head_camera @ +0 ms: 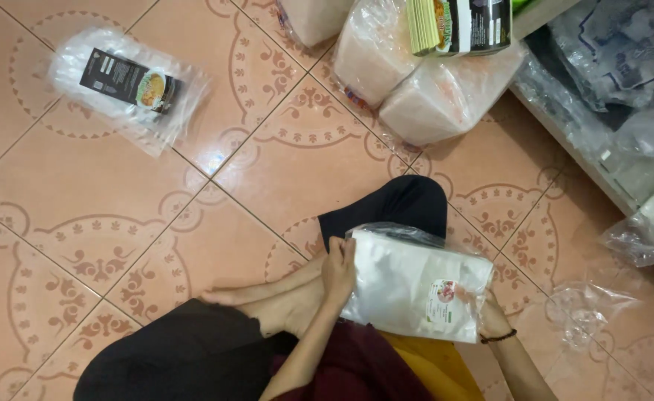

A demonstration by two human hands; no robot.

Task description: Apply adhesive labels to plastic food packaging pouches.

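I sit cross-legged on a tiled floor with a stack of clear plastic bags (pixel 409 286) resting on my lap. The stack carries a small printed label near its right end. My left hand (pixel 339 275) grips the stack's left edge, fingers curled over it. My right hand (pixel 492 319), with a dark band at the wrist, holds the right end from underneath and is mostly hidden by the bags.
A dark boxed product sealed in a clear bag (pixel 128 80) lies on the floor at the upper left. Bagged pinkish blocks (pixel 423 89) with stacked boxes (pixel 460 26) on top sit ahead. Crumpled clear plastic (pixel 587 308) lies at the right, beside a low shelf (pixel 609 96) of plastic packaging.
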